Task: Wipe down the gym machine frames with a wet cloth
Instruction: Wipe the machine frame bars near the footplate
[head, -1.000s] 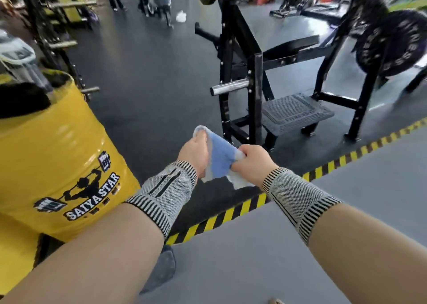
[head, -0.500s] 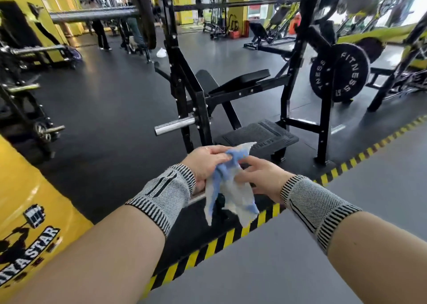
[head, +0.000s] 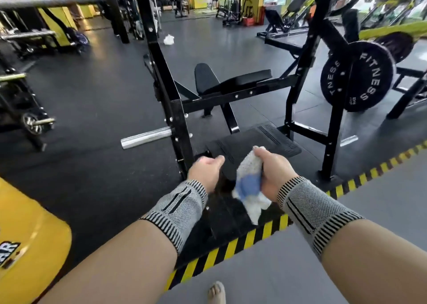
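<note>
My right hand [head: 275, 172] grips a bunched blue and white cloth [head: 250, 183], which hangs down below the fist. My left hand [head: 204, 170] is just left of it, fingers loosely curled, holding nothing and apart from the cloth. Both hands hover in front of a black bench-press frame [head: 175, 109]. Its left upright stands directly beyond my left hand, and a crossbar runs right to the second upright [head: 298, 91]. A black padded bench [head: 231, 79] lies behind the crossbar.
A chrome peg [head: 145, 138] juts left from the near upright. A black foot platform [head: 254, 141] lies on the floor ahead. A weight plate [head: 357, 77] hangs at right. Yellow-black hazard tape [head: 254, 234] marks the floor edge. A yellow pad [head: 30, 246] is at lower left.
My left hand has let go of the cloth and moved left. The cloth is now bunched in my right hand alone. The view has tilted up and closer to the frame.
</note>
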The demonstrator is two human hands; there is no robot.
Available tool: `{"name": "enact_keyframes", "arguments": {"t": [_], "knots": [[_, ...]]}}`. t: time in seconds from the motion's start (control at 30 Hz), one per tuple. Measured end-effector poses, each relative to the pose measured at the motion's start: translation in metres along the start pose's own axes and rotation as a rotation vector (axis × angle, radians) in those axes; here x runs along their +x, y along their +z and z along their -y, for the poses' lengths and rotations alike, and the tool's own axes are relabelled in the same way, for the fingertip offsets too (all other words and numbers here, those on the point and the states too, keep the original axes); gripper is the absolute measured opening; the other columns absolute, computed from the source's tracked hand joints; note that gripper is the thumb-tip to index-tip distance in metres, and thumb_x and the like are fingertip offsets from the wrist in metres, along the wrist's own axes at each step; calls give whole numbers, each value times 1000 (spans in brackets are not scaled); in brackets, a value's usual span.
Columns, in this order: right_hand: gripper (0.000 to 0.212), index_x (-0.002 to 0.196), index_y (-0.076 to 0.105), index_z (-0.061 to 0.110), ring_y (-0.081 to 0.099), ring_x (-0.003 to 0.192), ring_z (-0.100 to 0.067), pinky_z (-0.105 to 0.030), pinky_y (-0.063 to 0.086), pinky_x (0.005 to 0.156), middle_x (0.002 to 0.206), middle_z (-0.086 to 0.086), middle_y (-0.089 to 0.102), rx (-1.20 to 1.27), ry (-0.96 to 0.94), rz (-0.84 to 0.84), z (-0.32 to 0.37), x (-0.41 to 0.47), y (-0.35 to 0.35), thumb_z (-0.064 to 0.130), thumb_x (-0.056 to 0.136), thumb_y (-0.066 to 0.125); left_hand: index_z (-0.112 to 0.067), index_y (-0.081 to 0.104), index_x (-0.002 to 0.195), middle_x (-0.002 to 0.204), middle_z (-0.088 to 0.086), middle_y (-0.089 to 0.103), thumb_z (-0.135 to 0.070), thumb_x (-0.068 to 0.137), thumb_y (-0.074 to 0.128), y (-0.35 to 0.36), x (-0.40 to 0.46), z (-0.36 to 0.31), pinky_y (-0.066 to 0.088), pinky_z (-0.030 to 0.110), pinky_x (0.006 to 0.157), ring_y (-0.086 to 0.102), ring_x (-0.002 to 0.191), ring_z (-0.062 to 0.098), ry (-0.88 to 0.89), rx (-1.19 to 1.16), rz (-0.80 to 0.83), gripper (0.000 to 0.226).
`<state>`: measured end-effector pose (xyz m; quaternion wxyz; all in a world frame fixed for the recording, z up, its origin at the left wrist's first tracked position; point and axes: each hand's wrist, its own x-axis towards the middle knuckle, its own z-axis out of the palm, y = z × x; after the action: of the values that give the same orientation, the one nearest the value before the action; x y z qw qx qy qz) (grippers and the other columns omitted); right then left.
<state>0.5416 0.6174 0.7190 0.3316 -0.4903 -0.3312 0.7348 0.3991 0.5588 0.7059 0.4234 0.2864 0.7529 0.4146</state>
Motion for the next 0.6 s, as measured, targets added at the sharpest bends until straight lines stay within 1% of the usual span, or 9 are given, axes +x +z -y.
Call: {"name": "enact_keyframes", "arguments": {"t": [0.07, 0.1, 0.17, 0.27, 0.37, 0.43, 0.47, 0.53, 0.6], "knots": [[40, 107, 62, 5, 68, 92, -33, -48, 51, 91, 101, -18, 69, 124, 101, 27, 9, 31, 19, 41, 89, 60, -13, 65, 112, 114, 12, 68, -59, 91, 48, 23, 25, -11, 46, 50, 98, 61, 107, 31, -237, -360, 374, 54], [43, 110, 62, 6, 67, 96, -32, -45, 50, 93, 105, -17, 68, 123, 104, 8, 12, 49, 27, 44, 90, 58, -12, 66, 115, 113, 13, 69, -58, 92, 47, 34, 43, -16, 47, 51, 98, 64, 105, 32, -263, -525, 445, 55], [43, 112, 62, 6, 66, 96, -30, -43, 50, 93, 105, -14, 68, 81, 65, -47, 22, 88, 38, 44, 93, 54, -9, 65, 119, 110, 15, 71, -53, 94, 49, 52, 89, -29, 50, 50, 97, 66, 102, 33, -215, -639, 384, 53], [41, 106, 63, 2, 65, 84, -29, -41, 54, 83, 89, -13, 67, -196, -6, -121, 50, 143, 45, 40, 94, 53, -6, 57, 127, 121, 18, 64, -52, 92, 43, 65, 143, -50, 50, 49, 96, 60, 112, 39, -152, -367, 266, 60], [32, 85, 65, 8, 65, 87, -32, -45, 53, 87, 89, -16, 69, -426, -2, -137, 76, 195, 37, 36, 89, 51, 2, 54, 126, 125, 24, 59, -40, 97, 42, 71, 201, -66, 47, 48, 99, 56, 117, 39, -63, -151, 152, 52], [25, 75, 62, 9, 59, 69, -24, -32, 50, 70, 72, -8, 63, -509, -32, -109, 87, 228, 24, 23, 90, 48, -2, 53, 127, 127, 22, 57, -49, 84, 50, 71, 230, -75, 44, 42, 101, 55, 117, 35, -85, -64, 105, 63], [25, 71, 61, 10, 52, 61, -20, -27, 44, 62, 67, -5, 58, -559, -53, -89, 93, 241, 19, 17, 90, 47, -2, 52, 129, 130, 23, 55, -45, 85, 52, 74, 245, -76, 42, 37, 102, 53, 120, 34, -88, 16, 132, 62], [27, 72, 66, 10, 51, 59, -18, -25, 41, 58, 68, -6, 58, -606, -70, -12, 103, 270, 12, 11, 91, 46, 2, 49, 131, 134, 23, 51, -20, 97, 47, 82, 275, -77, 43, 25, 85, 51, 121, 29, -103, 81, 134, 40], [24, 78, 69, 6, 55, 69, -22, -31, 43, 66, 75, -11, 61, -623, -38, 74, 113, 305, 12, 9, 89, 47, 3, 50, 128, 132, 21, 53, -17, 99, 45, 91, 301, -76, 36, 16, 62, 55, 113, 25, -158, 104, 126, 35]]}}
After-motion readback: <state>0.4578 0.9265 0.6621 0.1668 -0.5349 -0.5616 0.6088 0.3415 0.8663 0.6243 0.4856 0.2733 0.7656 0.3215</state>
